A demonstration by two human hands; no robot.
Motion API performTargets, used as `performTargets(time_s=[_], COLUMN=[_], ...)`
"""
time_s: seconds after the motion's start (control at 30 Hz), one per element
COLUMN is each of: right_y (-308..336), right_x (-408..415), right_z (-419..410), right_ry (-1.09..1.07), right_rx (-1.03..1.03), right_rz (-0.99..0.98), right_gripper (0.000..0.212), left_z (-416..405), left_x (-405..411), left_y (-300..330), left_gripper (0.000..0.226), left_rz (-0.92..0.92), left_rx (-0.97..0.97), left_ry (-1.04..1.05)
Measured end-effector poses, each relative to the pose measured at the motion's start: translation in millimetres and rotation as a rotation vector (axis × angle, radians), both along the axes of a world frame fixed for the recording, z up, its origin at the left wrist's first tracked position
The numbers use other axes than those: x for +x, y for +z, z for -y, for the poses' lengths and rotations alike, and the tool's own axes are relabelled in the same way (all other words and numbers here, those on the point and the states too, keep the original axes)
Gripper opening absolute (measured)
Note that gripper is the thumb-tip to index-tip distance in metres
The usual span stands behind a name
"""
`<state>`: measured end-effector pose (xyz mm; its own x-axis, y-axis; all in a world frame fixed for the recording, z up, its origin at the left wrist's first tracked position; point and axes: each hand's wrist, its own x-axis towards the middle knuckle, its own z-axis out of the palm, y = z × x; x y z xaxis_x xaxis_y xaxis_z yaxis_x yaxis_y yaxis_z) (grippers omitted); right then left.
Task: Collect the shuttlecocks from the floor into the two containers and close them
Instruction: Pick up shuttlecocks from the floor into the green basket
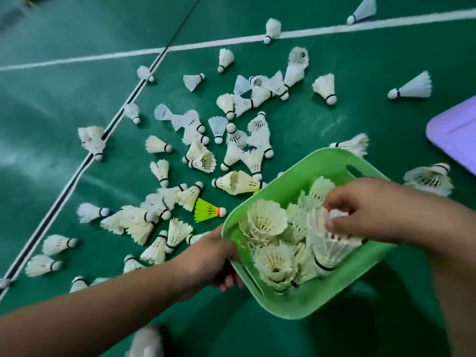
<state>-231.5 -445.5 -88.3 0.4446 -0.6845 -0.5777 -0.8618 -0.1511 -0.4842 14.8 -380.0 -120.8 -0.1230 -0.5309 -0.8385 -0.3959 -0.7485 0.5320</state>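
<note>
On the green court floor (360, 104), left hand (219, 261) gripping green bin (334, 300), right hand (360, 210) pinching shuttlecock (332, 243)

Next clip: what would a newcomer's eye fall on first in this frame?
The bright green container, lower right, held tilted by the left hand at its near edge, with white shuttlecocks piled inside. The right hand reaches into it, fingers pinching a shuttlecock in the pile. Next, dozens of white shuttlecocks scattered over the green court floor, with one neon yellow shuttlecock just left of the container.
</note>
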Motion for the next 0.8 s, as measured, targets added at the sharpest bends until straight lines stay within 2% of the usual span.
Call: performTargets(time_s=[0.07, 0.17, 0.27, 0.37, 0.5, 0.57, 0.63, 0.73, 0.8], right_y=[-17, -25, -35, -36, -38, -29, -17, 8, 38], right_x=[5, 15, 19, 16, 27, 26, 22, 20, 17], right_z=[-2, -5, -10, -9, -5, -9, -11, -2, 16], right_ry=[0.055, -0.019, 0.049, -0.015, -0.147, -0.256, -0.377, -0.550, -0.729], right_rx=[0.066, 0.070, 0.078, 0.114, -0.108, -0.153, -0.283, -0.441, -0.509], right_rz=[0.006, 0.056, -0.088, -0.189, -0.289, -0.245, -0.163, 0.051, 0.137], right_gripper=[0.010, 0.019, 0.026, 0.036, 0.011, 0.016, 0.013, 0.013, 0.013], left_z=[11, 19, 24, 34, 46, 47, 51, 55, 71], left_x=[-4, -4, 1, 6, 14, 17, 23, 30, 36], left_y=[4, 12, 15, 10, 4, 7, 11, 19, 29], left_gripper=[0.022, 0.023, 0.020, 0.023, 0.029, 0.029, 0.028, 0.019, 0.024], left_rz=[-0.022, -0.005, -0.036, -0.059, -0.068, -0.087, -0.151, -0.201, -0.240], left_rx=[-0.038, -0.127, -0.136, -0.125, -0.152, -0.153, -0.138, -0.106, -0.111], left_ry=[0.004, 0.053, 0.055, -0.005, -0.008, -0.013, -0.042, -0.034, -0.075])
